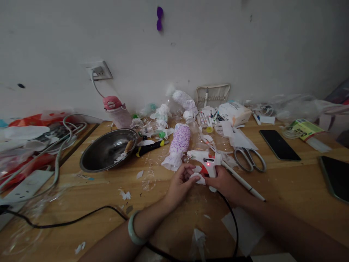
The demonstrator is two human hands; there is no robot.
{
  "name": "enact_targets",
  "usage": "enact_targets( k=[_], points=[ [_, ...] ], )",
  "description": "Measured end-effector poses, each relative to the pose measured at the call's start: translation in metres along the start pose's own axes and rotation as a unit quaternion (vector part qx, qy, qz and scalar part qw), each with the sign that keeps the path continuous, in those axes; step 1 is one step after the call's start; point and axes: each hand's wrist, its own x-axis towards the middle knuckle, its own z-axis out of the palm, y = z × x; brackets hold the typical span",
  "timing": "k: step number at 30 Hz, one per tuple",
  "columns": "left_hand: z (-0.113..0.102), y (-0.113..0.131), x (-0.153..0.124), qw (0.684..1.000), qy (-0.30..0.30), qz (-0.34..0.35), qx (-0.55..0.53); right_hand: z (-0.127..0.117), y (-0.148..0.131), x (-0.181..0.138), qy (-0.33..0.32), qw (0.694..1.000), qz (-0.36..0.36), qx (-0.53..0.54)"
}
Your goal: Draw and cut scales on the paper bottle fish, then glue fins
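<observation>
My left hand (184,178) is closed, pinching a small white paper piece (198,179) between thumb and fingers. A white hot glue gun (211,160) with a red trigger and a lit red light is gripped in my right hand (225,180); its nozzle points left, above the paper. My right thumb reaches close to the paper; whether it touches cannot be made out. Just beyond my hands lies a bottle-shaped form (180,140) covered in white scales edged in purple, its flared end toward me. A black cord runs down from the glue gun.
A metal bowl (107,151) and a yellow-black cutter (151,147) lie left; scissors (249,159), a white marker (245,180) and a phone (279,145) lie right. Behind are a pink bottle (117,112), markers and a tissue pack (234,112). Cords cross the left side.
</observation>
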Motion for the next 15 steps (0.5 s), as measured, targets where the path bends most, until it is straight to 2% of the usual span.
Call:
enact_targets(
  k=[4,9,12,15],
  points=[
    [0.0,0.004,0.0,0.999,-0.015,-0.025,0.02,0.0,-0.001,-0.001,0.015,1.0,0.013,-0.022],
    [0.001,0.007,0.0,1.0,-0.006,-0.026,0.006,-0.001,-0.001,-0.002,0.029,0.999,0.017,-0.022],
    [0.0,0.006,0.001,1.0,0.005,-0.02,-0.001,0.001,-0.007,-0.004,0.039,0.998,0.034,0.041],
    [0.0,0.004,0.001,1.0,0.013,-0.017,-0.004,0.004,-0.016,-0.006,0.005,0.991,0.038,0.13]
  ],
)
